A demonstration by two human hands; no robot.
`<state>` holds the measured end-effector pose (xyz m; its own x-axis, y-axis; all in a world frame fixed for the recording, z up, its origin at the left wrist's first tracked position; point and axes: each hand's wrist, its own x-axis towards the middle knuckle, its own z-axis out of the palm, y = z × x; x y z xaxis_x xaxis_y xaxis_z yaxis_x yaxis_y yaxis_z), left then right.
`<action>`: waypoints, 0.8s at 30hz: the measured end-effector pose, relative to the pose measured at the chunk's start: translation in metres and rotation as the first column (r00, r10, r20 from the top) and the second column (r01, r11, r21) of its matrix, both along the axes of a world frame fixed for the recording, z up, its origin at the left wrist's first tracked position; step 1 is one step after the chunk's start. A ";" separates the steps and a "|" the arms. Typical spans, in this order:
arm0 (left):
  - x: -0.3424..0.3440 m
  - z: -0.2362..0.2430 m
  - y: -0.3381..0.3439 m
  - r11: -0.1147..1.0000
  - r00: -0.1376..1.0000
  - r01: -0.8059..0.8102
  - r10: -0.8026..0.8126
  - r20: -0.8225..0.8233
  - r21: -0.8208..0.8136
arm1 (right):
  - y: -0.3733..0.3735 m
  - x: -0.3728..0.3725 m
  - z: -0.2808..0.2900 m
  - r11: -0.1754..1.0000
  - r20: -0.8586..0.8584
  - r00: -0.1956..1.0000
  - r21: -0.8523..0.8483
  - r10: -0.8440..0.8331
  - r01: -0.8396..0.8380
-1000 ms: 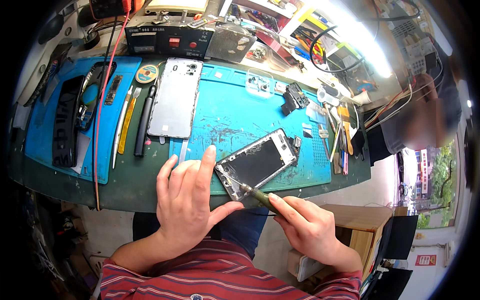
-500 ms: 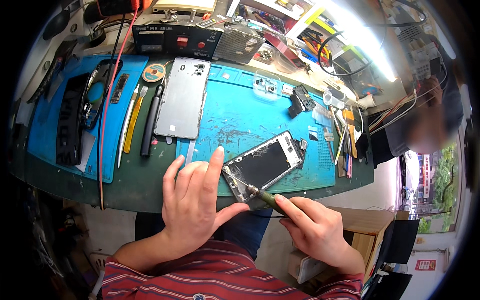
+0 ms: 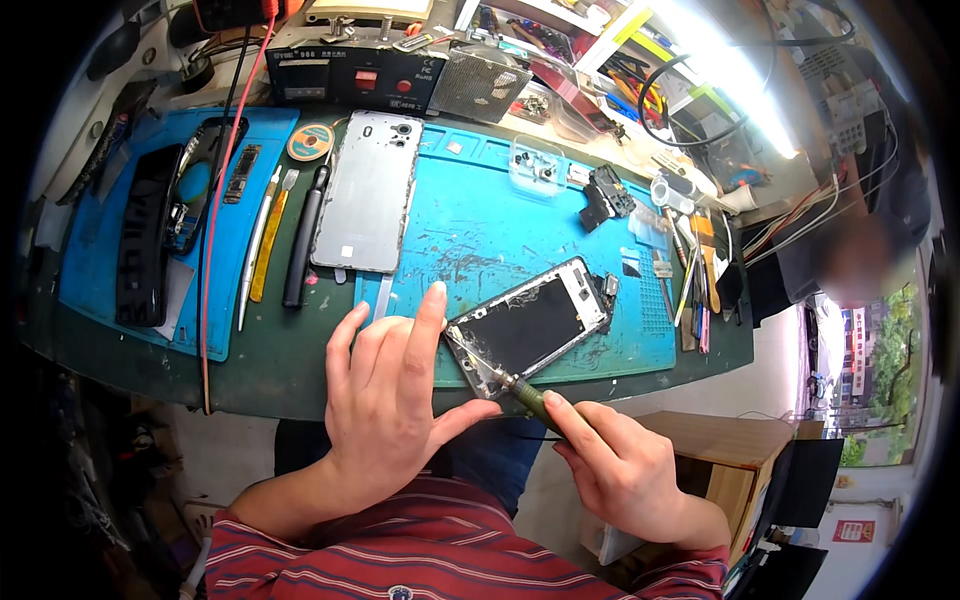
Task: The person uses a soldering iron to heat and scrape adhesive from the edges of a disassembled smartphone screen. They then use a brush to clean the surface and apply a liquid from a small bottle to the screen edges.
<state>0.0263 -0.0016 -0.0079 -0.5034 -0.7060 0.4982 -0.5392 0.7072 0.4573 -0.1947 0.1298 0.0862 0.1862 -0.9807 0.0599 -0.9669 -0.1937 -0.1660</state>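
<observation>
A phone frame (image 3: 524, 322) with its dark inside exposed lies tilted on the blue mat near the front edge. My left hand (image 3: 388, 390) is open beside the frame's near-left end, fingers extended and thumb stretched along the lower corner; whether it presses on the frame I cannot tell. In my right hand (image 3: 622, 462) is a soldering iron (image 3: 532, 398), gripped by its green handle. Its metal tip reaches over the frame's near-left end, where the surface looks scraped. A small camera-like part (image 3: 608, 288) sits against the frame's far-right end.
A silver phone back panel (image 3: 362, 195) lies left of centre, beside a black pen-shaped tool (image 3: 304, 240). Farther left are tweezers (image 3: 258, 250), a solder spool (image 3: 311, 141) and a black curved phone part (image 3: 146, 240). A clear box (image 3: 537, 168) holds small parts. A person stands at the right.
The view has shifted slightly. The soldering iron and my right hand have moved slightly left along the frame's end; my left hand stays almost in place.
</observation>
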 end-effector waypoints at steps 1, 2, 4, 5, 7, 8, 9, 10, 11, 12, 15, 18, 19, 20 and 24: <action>0.000 0.001 0.000 1.000 1.000 -0.003 0.003 0.002 0.001 | 0.000 0.000 0.000 1.000 0.007 1.000 -0.004 0.004 -0.004; 0.001 0.001 0.000 1.000 1.000 -0.006 0.006 0.004 0.003 | 0.001 0.000 -0.001 1.000 0.013 1.000 -0.007 0.008 -0.008; 0.001 0.003 -0.002 1.000 1.000 0.004 -0.004 0.005 0.013 | 0.000 0.003 -0.003 1.000 0.038 0.999 -0.005 -0.008 0.008; 0.000 0.003 -0.003 1.000 1.000 0.007 -0.007 0.005 0.023 | 0.001 0.004 -0.004 1.000 0.050 0.999 0.001 -0.014 0.014; -0.001 0.003 -0.002 1.000 1.000 0.005 -0.005 -0.006 0.030 | 0.003 0.008 -0.005 1.000 0.031 0.999 0.004 -0.025 0.025; 0.000 0.003 -0.002 0.999 1.000 0.005 -0.004 -0.009 0.037 | 0.005 0.009 -0.006 1.000 0.021 0.999 0.002 -0.031 0.031; 0.000 0.003 -0.002 0.999 1.000 0.004 -0.004 -0.012 0.043 | 0.006 0.009 -0.005 0.999 0.012 0.999 0.005 -0.034 0.034; 0.001 0.003 -0.002 0.999 1.000 0.003 -0.003 -0.016 0.045 | 0.006 0.011 -0.005 0.999 0.008 0.999 0.004 -0.035 0.035; 0.001 0.002 -0.001 0.999 1.000 0.002 -0.001 -0.020 0.047 | 0.005 0.012 -0.005 0.999 0.003 0.999 0.003 -0.037 0.037; 0.002 0.001 -0.001 0.999 1.000 0.001 0.001 -0.024 0.049 | 0.005 0.012 -0.005 0.999 0.014 0.999 0.005 -0.035 0.035; 0.000 0.000 -0.001 0.998 1.000 0.011 -0.010 -0.025 0.058 | 0.006 0.013 -0.006 0.999 0.027 0.998 -0.001 -0.048 0.048; 0.000 0.002 -0.002 0.998 1.000 0.009 -0.008 -0.011 0.058 | 0.007 0.015 -0.006 0.998 0.015 0.998 -0.010 -0.065 0.065; 0.000 0.002 -0.002 0.998 1.000 0.007 -0.006 -0.012 0.060 | 0.007 0.015 -0.005 0.997 0.011 0.997 -0.004 -0.073 0.073; 0.000 0.003 -0.002 0.998 1.000 0.006 -0.005 -0.013 0.063 | 0.007 0.016 -0.003 0.997 0.008 0.997 0.001 -0.081 0.081; 0.001 0.003 -0.001 0.998 1.000 0.003 -0.003 0.000 0.066 | 0.002 0.010 -0.005 0.998 0.045 0.997 -0.014 -0.062 0.063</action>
